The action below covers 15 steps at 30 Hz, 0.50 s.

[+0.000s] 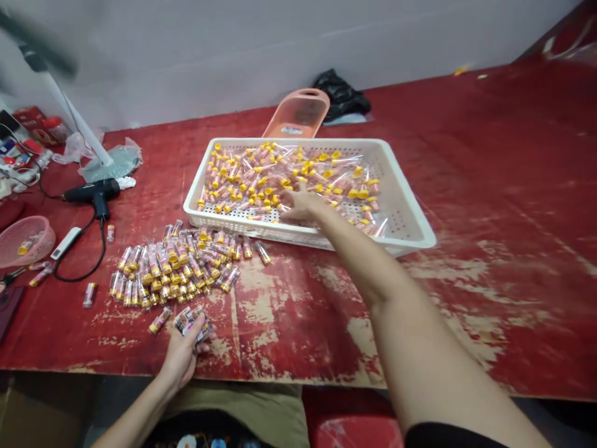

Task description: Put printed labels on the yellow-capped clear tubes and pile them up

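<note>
Two bare hands are at work over a worn red table (466, 218). Nearest, at the table's near edge, the left hand (183, 354) has its fingers curled tight round a small bunch of tubes (189, 320), which rests on the table top. A single loose tube (160, 320) lies just left of that bunch.

A little farther, a broad pile of tubes (177, 267) with yellow and pink ends is spread flat on the table, left of centre. Well to its left, near the table's left edge, sits a small pink basket (23, 239) with a white flat gadget (66, 242) beside it.

Beyond the pile stands a white tray (405, 211) with a perforated floor. The right hand (301, 204) reaches into it from the near right, the forearm crossing the tray's near rim. Its fingers are spread apart and lie on the yellow-capped tubes (261, 174) that fill the tray's left and middle; whether it grips any cannot be told.

Far left lies a black heat gun (93, 191) with its cord. Behind the tray a pink scoop (298, 113) leans, and a black bag (340, 93) lies by the wall.
</note>
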Available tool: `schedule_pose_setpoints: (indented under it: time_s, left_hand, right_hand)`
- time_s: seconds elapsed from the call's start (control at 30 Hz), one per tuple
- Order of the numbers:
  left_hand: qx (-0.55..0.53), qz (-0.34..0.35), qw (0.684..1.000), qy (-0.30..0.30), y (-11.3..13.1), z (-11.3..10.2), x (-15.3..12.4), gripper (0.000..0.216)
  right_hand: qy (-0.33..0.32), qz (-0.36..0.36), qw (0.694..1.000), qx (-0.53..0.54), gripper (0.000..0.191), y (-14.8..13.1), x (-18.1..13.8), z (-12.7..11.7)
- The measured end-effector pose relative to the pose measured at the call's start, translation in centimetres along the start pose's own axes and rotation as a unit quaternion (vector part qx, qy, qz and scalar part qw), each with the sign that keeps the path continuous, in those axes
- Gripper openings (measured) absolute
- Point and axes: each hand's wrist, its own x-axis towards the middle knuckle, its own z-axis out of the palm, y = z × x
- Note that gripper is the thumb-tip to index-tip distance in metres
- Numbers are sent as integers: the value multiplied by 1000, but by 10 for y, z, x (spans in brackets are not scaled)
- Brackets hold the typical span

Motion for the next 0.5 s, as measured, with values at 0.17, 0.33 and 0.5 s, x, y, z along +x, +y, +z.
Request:
schedule_pose_setpoints:
  time_s: [0.17,0.33,0.5]
  left_hand:
    - [0,19,1000,-13,2,1,-2,58]
    - [-11,15,1000,18,-2,-7,-5,58]
    - [-18,34,999,7,-2,-13,-5,55]
  right_hand:
    - [48,35,998,37,75,1,-10,1]
    - [130,82,982,111,67,2,-19,-5]
    - [207,111,958,166,61,0,-33,-37]
